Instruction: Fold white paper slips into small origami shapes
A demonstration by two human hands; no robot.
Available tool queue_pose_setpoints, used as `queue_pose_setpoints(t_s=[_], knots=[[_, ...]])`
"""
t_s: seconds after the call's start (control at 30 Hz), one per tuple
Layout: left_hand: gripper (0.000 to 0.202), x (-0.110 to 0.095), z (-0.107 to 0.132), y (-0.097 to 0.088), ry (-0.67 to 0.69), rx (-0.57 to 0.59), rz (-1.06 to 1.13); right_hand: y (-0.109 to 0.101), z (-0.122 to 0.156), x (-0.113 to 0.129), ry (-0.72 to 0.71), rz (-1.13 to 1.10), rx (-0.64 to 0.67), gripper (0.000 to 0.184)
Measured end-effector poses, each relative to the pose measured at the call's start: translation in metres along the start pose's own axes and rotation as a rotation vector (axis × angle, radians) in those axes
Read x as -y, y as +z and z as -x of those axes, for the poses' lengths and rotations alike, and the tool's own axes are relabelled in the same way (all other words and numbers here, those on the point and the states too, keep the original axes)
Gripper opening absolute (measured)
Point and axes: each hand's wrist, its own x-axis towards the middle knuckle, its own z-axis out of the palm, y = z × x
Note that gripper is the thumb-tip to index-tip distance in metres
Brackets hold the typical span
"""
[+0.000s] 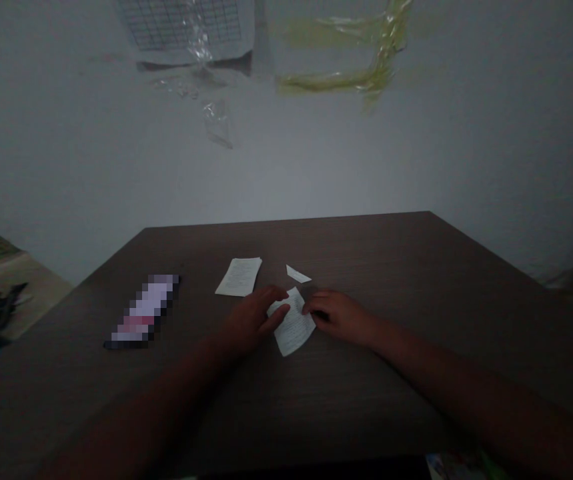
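A small sheet of printed paper (293, 330) lies turned at an angle on the dark wooden table, between my two hands. My left hand (256, 317) rests over its left edge, thumb and fingers apart. At the paper's right edge, my right hand (339, 315) has its fingers curled in and the fingertips closed on the margin. Just beyond the sheet lies a narrow white paper piece (298, 274) with slanted ends. A stack of printed paper sheets (240, 277) sits past my left hand, untouched.
A phone (143, 310) with a blurred-out screen lies at the left of the table (366, 247). The table's far edge runs close to a pale wall (316, 160). Taped to the wall is a gridded sheet (186, 27), beside yellowish tape strips (336, 81). Clutter stands on the floor at left.
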Motion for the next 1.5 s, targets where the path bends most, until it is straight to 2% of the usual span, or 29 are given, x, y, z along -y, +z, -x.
queue_pose_setpoints(t_s=[0.13, 0.27, 0.5, 0.63, 0.77, 0.9, 1.13, 1.27, 1.4, 1.5], knots=[[0.027, 0.01, -0.009, 0.0, 0.035, 0.086, -0.135, -0.007, 0.003, -0.001, -0.023, 0.001, 0.016, 0.03], [0.027, 0.012, -0.011, 0.004, 0.032, 0.157, -0.271, -0.017, 0.006, 0.002, -0.082, 0.061, -0.005, 0.039], [0.024, 0.007, -0.011, 0.002, 0.034, 0.16, -0.387, -0.023, 0.004, 0.017, -0.282, 0.134, -0.057, 0.026], [0.02, 0.004, -0.011, 0.001, 0.042, 0.189, -0.383, -0.021, 0.003, 0.02, -0.317, 0.119, -0.12, 0.03], [0.014, -0.002, -0.01, 0.006, 0.066, 0.214, -0.373, -0.018, 0.005, 0.019, -0.306, 0.146, -0.178, 0.031], [0.018, -0.011, -0.006, 0.015, 0.062, 0.219, -0.343, -0.017, 0.008, 0.022, -0.245, 0.186, -0.219, 0.027], [0.034, -0.023, 0.001, 0.019, 0.082, 0.19, 0.029, -0.011, 0.01, 0.022, -0.199, 0.072, -0.119, 0.025], [0.039, -0.017, 0.0, 0.019, 0.026, 0.136, 0.027, -0.01, 0.009, 0.017, -0.152, 0.058, -0.066, 0.016], [0.04, -0.004, -0.002, 0.022, -0.001, 0.056, -0.064, -0.012, 0.007, 0.015, -0.164, 0.017, -0.053, 0.017], [0.038, 0.0, -0.003, 0.021, -0.045, 0.045, -0.105, -0.014, 0.005, 0.016, -0.148, -0.025, -0.054, 0.019]])
